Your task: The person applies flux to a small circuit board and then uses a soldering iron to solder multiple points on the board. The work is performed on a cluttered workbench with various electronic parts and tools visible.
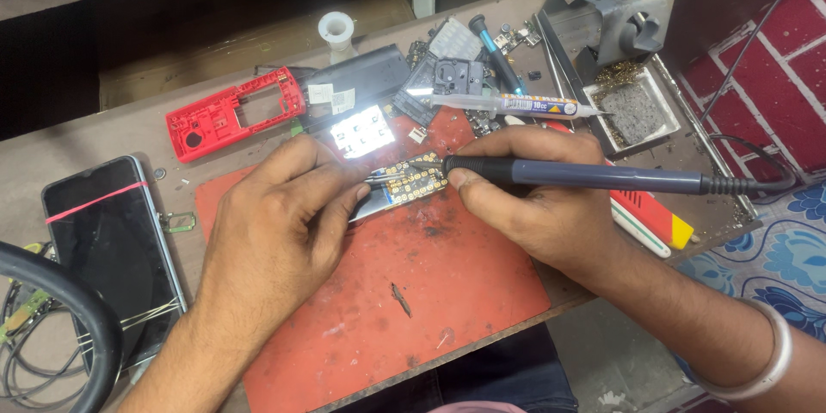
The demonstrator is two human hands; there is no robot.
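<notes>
My left hand (275, 224) pinches thin metal tweezers (385, 176) whose tips rest on a small phone circuit board (411, 181) with gold keypad contacts. My right hand (533, 198) grips a dark blue soldering iron (594, 176) like a pen, its tip touching the board's right edge. The board lies on a worn red work mat (430, 284) at the middle of the bench. A bright lit panel (362, 131) glows just behind the board.
A red phone frame (232, 116) and a black phone cover (357, 77) lie behind the mat. A smartphone with a red band (107, 241) sits at left beside cables. A syringe of paste (516, 105), a screwdriver (496, 53), an iron stand (619, 17) with a sponge tray and a red-yellow tool (654, 215) crowd the right.
</notes>
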